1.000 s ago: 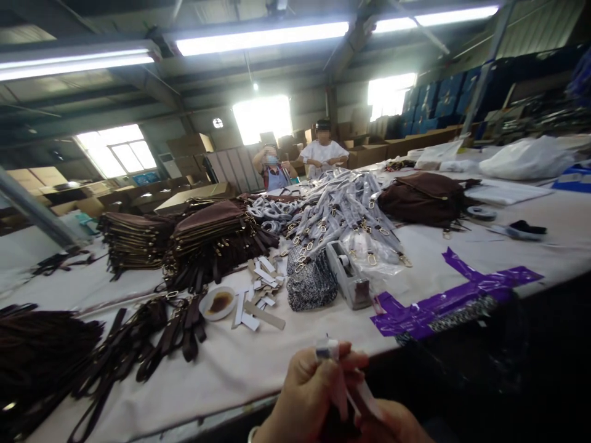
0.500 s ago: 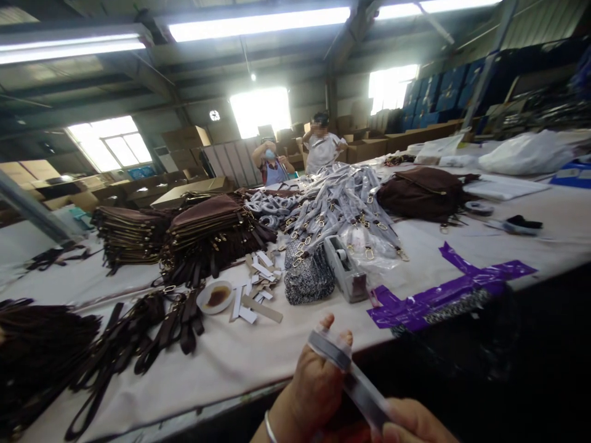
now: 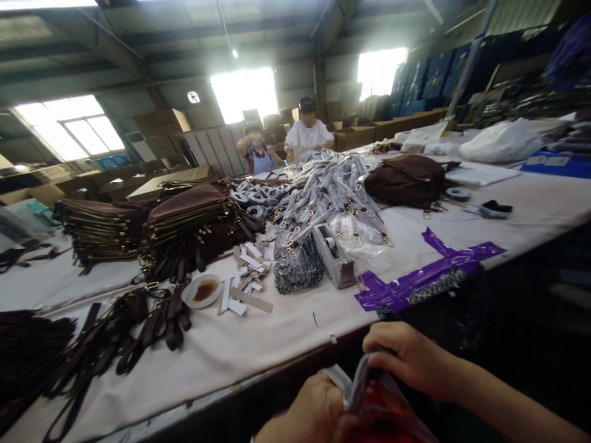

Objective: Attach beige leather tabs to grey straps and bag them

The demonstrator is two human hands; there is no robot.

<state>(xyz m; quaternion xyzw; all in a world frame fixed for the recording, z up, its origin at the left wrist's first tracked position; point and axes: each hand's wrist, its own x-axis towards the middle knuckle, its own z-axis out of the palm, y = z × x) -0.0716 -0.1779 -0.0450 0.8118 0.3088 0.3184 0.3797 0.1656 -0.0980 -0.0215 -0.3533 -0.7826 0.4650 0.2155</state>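
Note:
Below the table's near edge, my left hand (image 3: 314, 413) is closed on a grey strap wrapped in clear film (image 3: 342, 383). My right hand (image 3: 406, 357) curls over the top of the same wrapped strap from the right, fingers closed on it. A reddish object (image 3: 383, 412) lies under both hands; I cannot make out what it is. Both hands are in front of the white-covered table (image 3: 258, 351), not touching it.
On the table lie brown straps (image 3: 138, 326), stacked brown bags (image 3: 194, 215), a small dish (image 3: 202, 290), card strips (image 3: 244, 289), a tape dispenser (image 3: 333, 255), a heap of wrapped grey straps (image 3: 323, 197), a patterned pouch (image 3: 298, 267) and purple tape (image 3: 425, 271). Two people (image 3: 307, 132) work at the far end.
Both hands dropped lower with the wrapped strap, which was held up over the table edge before. My right hand came over the top of it. The view tilted down.

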